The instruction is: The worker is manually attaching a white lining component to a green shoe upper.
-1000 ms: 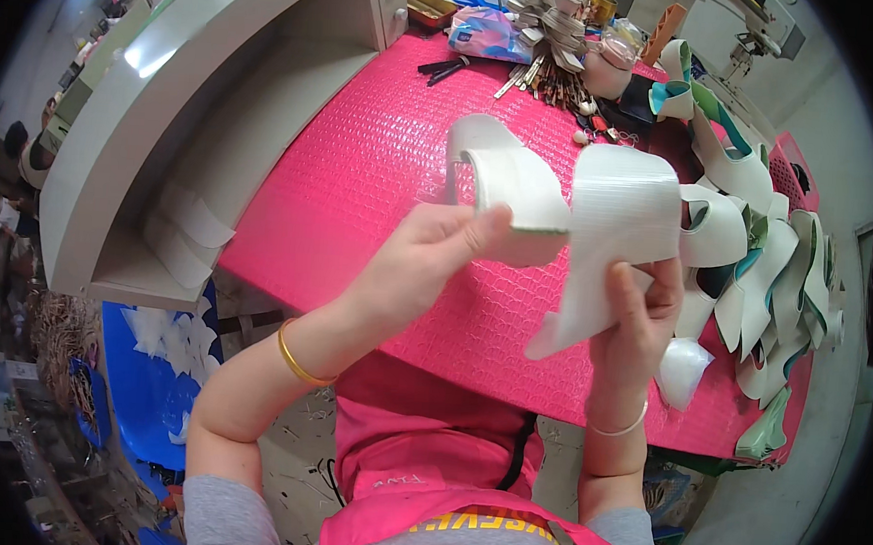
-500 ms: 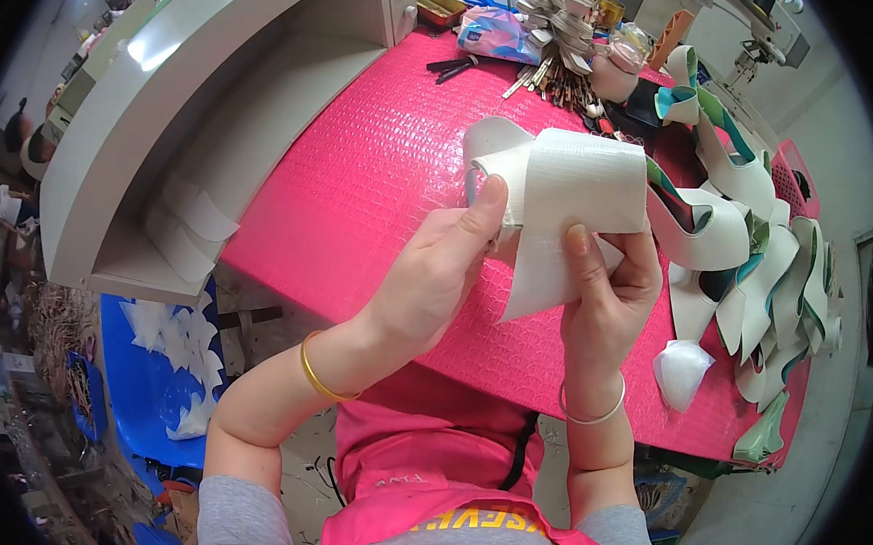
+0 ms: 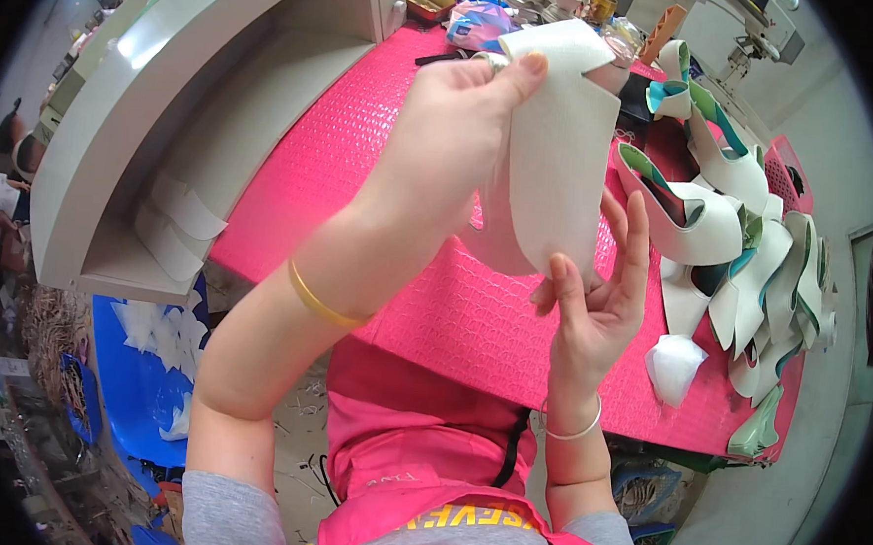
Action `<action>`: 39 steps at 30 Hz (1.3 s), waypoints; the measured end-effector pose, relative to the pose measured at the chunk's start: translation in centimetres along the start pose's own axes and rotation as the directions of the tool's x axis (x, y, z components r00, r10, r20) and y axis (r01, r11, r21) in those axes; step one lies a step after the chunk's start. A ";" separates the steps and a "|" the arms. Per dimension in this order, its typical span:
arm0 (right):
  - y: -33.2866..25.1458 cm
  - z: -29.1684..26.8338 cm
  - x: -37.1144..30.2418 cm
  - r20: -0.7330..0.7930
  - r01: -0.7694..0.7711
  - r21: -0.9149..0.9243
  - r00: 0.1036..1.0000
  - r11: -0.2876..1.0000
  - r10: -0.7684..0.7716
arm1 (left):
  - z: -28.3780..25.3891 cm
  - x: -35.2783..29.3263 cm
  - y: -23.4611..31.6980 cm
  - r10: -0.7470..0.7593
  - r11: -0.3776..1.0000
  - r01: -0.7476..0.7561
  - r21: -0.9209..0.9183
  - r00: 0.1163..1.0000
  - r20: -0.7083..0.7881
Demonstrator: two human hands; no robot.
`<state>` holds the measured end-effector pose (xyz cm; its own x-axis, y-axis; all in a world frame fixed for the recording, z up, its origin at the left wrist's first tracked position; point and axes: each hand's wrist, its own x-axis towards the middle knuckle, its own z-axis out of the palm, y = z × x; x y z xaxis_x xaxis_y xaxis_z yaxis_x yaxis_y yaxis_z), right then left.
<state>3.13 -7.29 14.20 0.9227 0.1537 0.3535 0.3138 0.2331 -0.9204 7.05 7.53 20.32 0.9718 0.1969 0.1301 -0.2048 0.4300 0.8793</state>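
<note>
A white shoe upper piece hangs upright in front of me over the table, a notch at its upper right edge and its bottom end rounded. My left hand is closed on its top left part, the thumb lying across the front. At the rounded lower end is my right hand; its thumb rests on the edge and a fingertip shows just below. The other fingers of that hand stand up beside the piece, spread apart. A second white layer shows behind the held piece, at its lower left.
A pink-covered table lies beneath. White shoe uppers with green linings are heaped at right, near a white wrapped bundle. A grey curved machine housing with white pieces inside stands at left, above a blue chair holding white scraps.
The white upper piece has been raised and unfolded to hang lengthwise. My left hand moved up with it; my right hand slid down to the lower end and loosened some fingers.
</note>
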 end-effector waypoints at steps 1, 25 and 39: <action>-0.1 0.1 0.1 -0.009 0.000 -0.006 1.000 1.000 0.000 | 0.1 0.3 0.2 -0.014 1.000 0.014 -0.013 0.999 0.044; 4.0 -3.0 3.3 -0.071 0.043 -0.457 0.994 0.888 -0.085 | -0.2 1.2 -1.9 0.173 0.916 -0.243 0.319 0.957 0.234; 1.7 -4.5 1.9 0.246 0.166 0.129 0.950 0.978 -0.193 | -6.7 -4.1 -11.7 0.122 0.678 -0.427 0.598 0.868 0.481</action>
<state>6.40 -10.95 12.57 0.7604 0.3374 0.5549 0.4311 0.3768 -0.8199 4.68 7.59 6.47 0.8752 -0.1999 0.4406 -0.4833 -0.3198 0.8150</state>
